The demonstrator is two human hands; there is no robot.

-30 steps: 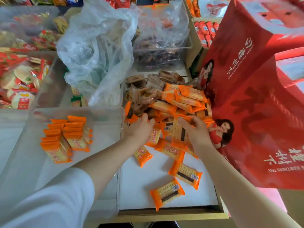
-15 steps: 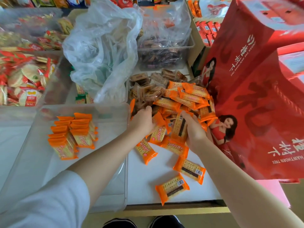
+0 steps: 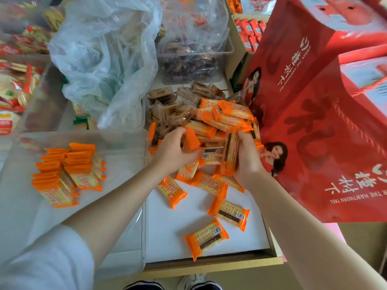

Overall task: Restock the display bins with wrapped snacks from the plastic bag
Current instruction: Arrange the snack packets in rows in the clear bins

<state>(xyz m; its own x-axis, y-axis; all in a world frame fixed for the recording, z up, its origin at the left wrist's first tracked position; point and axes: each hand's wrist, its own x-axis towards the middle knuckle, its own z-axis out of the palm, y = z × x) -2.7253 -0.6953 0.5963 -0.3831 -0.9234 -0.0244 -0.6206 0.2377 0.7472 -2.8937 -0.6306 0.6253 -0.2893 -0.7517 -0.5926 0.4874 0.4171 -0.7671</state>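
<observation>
While both arms are reaching toward twelve o'clock into the white tray point(image 3: 167, 227), the left hand point(image 3: 174, 152) is curling round an orange cracker pack point(image 3: 191, 141) and the right hand point(image 3: 248, 158) is gripping an upright bundle of packs point(image 3: 229, 155). The crumpled plastic bag point(image 3: 104, 59) is lying at eleven o'clock; the clear bin point(image 3: 125, 141), at nine o'clock, is holding stacked packs point(image 3: 69, 174).

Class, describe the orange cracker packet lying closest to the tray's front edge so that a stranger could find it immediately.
Start at the white tray under both hands. Follow its bare floor toward the wooden front edge. The orange cracker packet lies alone there, barcode up, nearer the edge than any other loose packet.
</observation>
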